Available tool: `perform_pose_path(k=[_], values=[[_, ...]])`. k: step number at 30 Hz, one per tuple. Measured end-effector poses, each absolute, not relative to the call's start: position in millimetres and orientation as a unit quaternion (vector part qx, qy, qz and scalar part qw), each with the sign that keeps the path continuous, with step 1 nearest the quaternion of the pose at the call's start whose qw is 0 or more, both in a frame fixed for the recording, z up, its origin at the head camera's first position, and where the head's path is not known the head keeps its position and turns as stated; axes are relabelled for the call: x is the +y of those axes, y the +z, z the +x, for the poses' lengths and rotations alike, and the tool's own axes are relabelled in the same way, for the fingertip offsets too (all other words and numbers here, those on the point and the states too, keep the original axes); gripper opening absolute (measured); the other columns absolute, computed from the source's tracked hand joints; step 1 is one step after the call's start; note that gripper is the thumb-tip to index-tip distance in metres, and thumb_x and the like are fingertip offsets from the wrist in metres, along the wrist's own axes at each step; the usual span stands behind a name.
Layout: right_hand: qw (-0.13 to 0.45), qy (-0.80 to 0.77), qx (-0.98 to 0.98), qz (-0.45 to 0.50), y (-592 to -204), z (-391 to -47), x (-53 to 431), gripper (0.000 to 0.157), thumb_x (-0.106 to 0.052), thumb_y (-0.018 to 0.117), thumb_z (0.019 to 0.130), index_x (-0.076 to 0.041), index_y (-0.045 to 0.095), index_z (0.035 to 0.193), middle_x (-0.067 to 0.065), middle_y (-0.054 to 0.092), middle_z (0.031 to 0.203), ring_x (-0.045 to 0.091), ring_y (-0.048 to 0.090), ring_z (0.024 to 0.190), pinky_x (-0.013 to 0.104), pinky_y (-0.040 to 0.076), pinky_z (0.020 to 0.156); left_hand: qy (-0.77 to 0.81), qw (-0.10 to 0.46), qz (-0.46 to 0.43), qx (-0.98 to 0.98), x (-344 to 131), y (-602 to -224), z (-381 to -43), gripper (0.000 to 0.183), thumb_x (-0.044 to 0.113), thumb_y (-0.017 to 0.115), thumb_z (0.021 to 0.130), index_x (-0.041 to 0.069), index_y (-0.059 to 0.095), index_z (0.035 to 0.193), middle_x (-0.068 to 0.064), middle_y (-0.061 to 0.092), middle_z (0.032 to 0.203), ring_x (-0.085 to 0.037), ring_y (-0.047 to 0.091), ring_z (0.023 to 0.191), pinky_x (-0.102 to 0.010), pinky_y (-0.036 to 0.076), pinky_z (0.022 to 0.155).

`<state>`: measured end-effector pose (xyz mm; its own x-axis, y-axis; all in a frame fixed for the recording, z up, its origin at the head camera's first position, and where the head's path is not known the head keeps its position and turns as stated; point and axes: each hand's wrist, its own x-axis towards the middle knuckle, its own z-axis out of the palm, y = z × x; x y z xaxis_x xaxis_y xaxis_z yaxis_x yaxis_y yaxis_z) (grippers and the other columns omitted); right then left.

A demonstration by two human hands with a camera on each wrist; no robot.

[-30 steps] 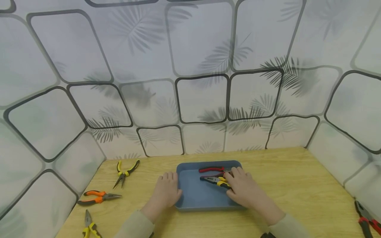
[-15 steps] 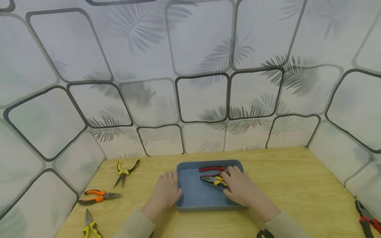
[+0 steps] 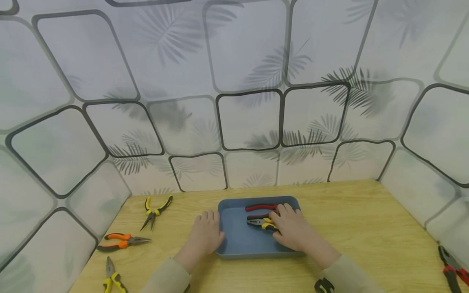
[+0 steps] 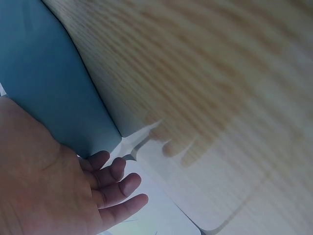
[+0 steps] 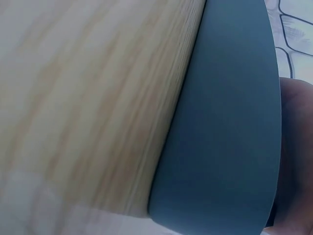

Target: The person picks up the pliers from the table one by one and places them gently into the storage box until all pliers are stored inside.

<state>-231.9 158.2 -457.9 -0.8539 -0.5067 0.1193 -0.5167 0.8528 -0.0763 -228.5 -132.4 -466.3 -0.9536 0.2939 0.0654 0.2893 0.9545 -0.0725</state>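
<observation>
A blue-grey tray stands on the wooden table. My left hand rests at its left edge, thumb over the rim. In the left wrist view the fingers extend loosely beside the tray's outer wall. My right hand reaches over the right rim and holds the handles of black-and-yellow combination pliers, fingers above and thumb below. Their jaws point left. Behind them, red-handled pliers have their head hidden under the hand. In the right wrist view the tray wall hides most of the right hand.
Yellow-and-black long-nose pliers, orange-handled long-nose pliers and another yellow-handled pair lie left of the tray. Red-and-black pliers lie at the far right. A patterned backdrop encloses the table's back and sides.
My right hand has slid slightly left along the pliers, covering more of their handles. The pliers' jaws, the tray and my left hand stay nearly in place.
</observation>
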Motion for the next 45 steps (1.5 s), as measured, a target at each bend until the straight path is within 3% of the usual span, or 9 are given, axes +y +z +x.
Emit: perform_pose_path(k=[17, 28, 35, 40, 45], values=[[0.007, 0.055, -0.964, 0.262, -457, -238, 151, 0.020, -0.022, 0.066, 0.091, -0.014, 0.063, 0.110, 0.006, 0.049, 0.098, 0.023, 0.039, 0.088, 0.043, 0.035, 0.070, 0.036, 0.037, -0.149, -0.987, -132, -465, -228, 0.046, 0.035, 0.062, 0.097, -0.003, 0.057, 0.122, -0.018, 0.062, 0.110, -0.033, 0.061, 0.104, -0.049, 0.055, 0.093], [-0.004, 0.038, -0.964, 0.264, -459, -241, 148, 0.032, -0.020, 0.076, 0.090, -0.012, 0.065, 0.119, 0.008, 0.054, 0.104, 0.024, 0.045, 0.093, 0.047, 0.044, 0.076, 0.034, 0.036, -0.146, -0.988, -132, -465, -228, 0.048, 0.036, 0.063, 0.097, -0.003, 0.057, 0.124, -0.018, 0.063, 0.112, -0.032, 0.061, 0.105, -0.049, 0.055, 0.094], [0.030, 0.028, -0.960, 0.278, -460, -240, 149, 0.038, -0.016, 0.082, 0.085, -0.011, 0.063, 0.117, 0.007, 0.055, 0.102, 0.023, 0.048, 0.089, 0.045, 0.048, 0.076, 0.037, 0.039, -0.147, -0.988, -133, -466, -228, 0.049, 0.037, 0.064, 0.097, -0.003, 0.058, 0.124, -0.018, 0.063, 0.112, -0.032, 0.062, 0.105, -0.049, 0.055, 0.094], [0.067, 0.023, -0.956, 0.283, -460, -239, 149, 0.033, -0.016, 0.077, 0.084, -0.009, 0.061, 0.112, 0.007, 0.054, 0.097, 0.022, 0.044, 0.083, 0.041, 0.045, 0.071, 0.034, 0.048, -0.151, -0.987, -133, -468, -228, 0.045, 0.035, 0.064, 0.095, -0.003, 0.058, 0.119, -0.017, 0.061, 0.105, -0.031, 0.060, 0.099, -0.048, 0.054, 0.089], [0.062, 0.026, -0.957, 0.281, -459, -237, 148, 0.029, -0.018, 0.073, 0.086, -0.009, 0.060, 0.111, 0.008, 0.054, 0.097, 0.023, 0.045, 0.084, 0.044, 0.046, 0.074, 0.038, 0.050, -0.152, -0.986, -133, -467, -228, 0.045, 0.035, 0.064, 0.096, -0.003, 0.058, 0.119, -0.016, 0.060, 0.103, -0.030, 0.060, 0.097, -0.047, 0.054, 0.088]])
